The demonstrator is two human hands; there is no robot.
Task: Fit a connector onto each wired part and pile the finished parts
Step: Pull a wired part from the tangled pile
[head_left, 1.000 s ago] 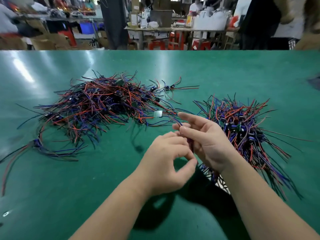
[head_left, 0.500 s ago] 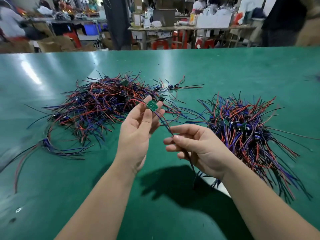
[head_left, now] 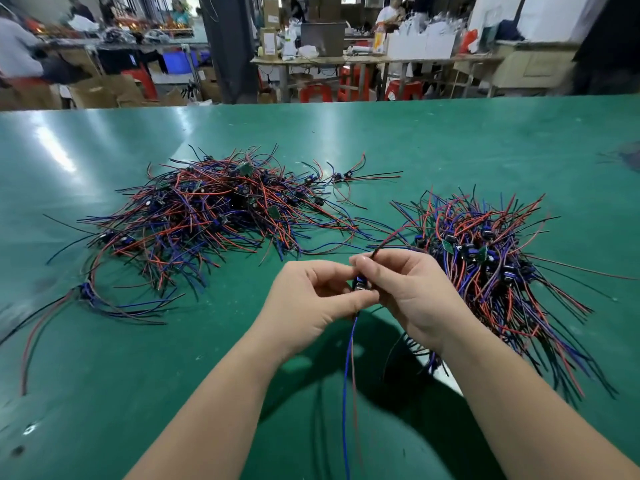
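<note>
We see a smooth, glossy green table (head_left: 450,140) with glare at ten o'clock. The wire pile at eleven o'clock (head_left: 207,209), the wire pile at two o'clock (head_left: 491,258) and the wired part (head_left: 359,284) wear sleek plastic insulation.

a factory assembly workshop: a long green bench (head_left: 450,140) heaped with wired parts (head_left: 207,209), and behind it worktables (head_left: 346,60) stacked with cartons (head_left: 269,43), red stools (head_left: 313,93) and other people (head_left: 15,46) among clutter.
</note>
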